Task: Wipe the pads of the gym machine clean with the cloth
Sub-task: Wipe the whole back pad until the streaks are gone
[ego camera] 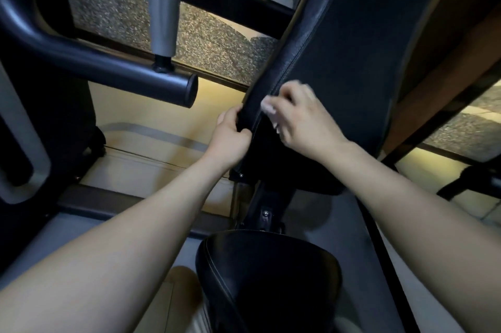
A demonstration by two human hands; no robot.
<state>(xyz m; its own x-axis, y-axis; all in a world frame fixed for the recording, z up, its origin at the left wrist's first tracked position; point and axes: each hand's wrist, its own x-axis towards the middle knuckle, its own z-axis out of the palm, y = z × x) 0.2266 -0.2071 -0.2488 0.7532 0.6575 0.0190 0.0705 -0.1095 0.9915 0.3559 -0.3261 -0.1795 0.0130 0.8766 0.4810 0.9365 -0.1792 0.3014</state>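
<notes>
Left hand (230, 132) grips the back pad (339, 48) edge; right hand (298, 118) presses a bunched white cloth (268, 109) there. By this view, wiping is midway, with the near seat pad (271, 278) likely left.

The cloth (268, 109) shows only as blurred white under the right hand (301, 118).

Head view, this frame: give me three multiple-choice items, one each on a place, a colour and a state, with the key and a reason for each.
1. Where is the left hand?
A. on the seat pad
B. gripping the back pad's side edge
C. on the silver post

2. What colour is the seat pad?
A. black
B. red
C. white

3. What is the right hand doing?
A. hanging free
B. gripping the frame bar
C. pressing a whitish cloth to the back pad

Key: 1 B, its fingers wrap that edge; 2 A, dark leather with pale stitching; 3 C, cloth shows under the fingers.
</notes>
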